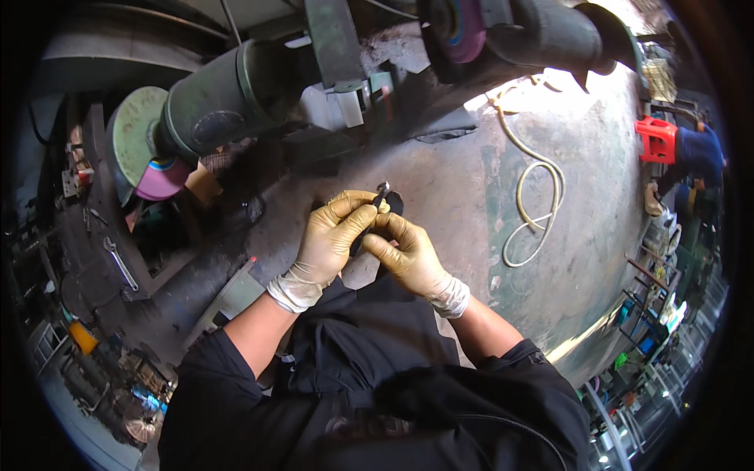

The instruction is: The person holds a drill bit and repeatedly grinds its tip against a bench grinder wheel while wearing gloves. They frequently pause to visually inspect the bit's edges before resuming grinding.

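Both my hands wear thin yellowish gloves and meet in front of my body. My left hand (326, 242) is closed, with thumb and fingers pinching a small dark metal piece with a shiny end (382, 189). What kind of piece it is cannot be made out. My right hand (414, 259) is closed as well, its bent fingers at the near side of the same piece. The fingers hide most of the piece, so whether the right hand grips it is unclear. Ahead and to the left stands a green bench grinder (216, 114) with a pink wheel (163, 179), apart from my hands.
A second pink grinding wheel (467, 35) sits at the top. A pale hose (559, 184) lies looped on the floor to the right. A wrench (120, 263) rests at the left. A red stool (657, 141) stands far right, beside a person in dark blue (699, 157).
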Tool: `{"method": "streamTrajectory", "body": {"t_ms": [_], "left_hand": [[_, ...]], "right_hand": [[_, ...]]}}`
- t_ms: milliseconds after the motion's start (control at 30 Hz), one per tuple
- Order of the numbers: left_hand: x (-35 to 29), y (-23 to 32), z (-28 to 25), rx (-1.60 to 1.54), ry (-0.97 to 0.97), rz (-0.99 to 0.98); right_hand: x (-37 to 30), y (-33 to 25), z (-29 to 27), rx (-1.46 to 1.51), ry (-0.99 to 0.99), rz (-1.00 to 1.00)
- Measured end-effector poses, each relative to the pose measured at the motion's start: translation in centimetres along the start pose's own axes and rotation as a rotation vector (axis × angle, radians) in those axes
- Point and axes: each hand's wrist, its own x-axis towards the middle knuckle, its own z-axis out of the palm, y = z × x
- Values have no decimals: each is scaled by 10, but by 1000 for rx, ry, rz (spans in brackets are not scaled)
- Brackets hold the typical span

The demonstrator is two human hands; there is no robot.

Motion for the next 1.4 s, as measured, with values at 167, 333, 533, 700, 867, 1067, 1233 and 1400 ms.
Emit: {"method": "streamTrajectory", "body": {"t_ms": [167, 333, 533, 700, 867, 1067, 1233, 1400], "left_hand": [[30, -19, -33, 74, 41, 56], [60, -22, -50, 218, 79, 143], [81, -20, -62, 254, 48, 236], [86, -12, -63, 179, 155, 179], [88, -8, -70, 260, 121, 201], [93, -7, -74, 302, 100, 215], [97, -7, -77, 292, 64, 195], [98, -14, -80, 239, 65, 144]], "right_hand": [[50, 18, -5, -21, -77, 18], [85, 29, -8, 21, -68, 97], [110, 47, -1, 120, -2, 48], [122, 54, 7, 188, 24, -23], [128, 53, 15, 248, 38, -53], [131, 53, 15, 258, 50, -53], [133, 59, 14, 258, 64, -58], [130, 59, 15, 284, 72, -21]]}}
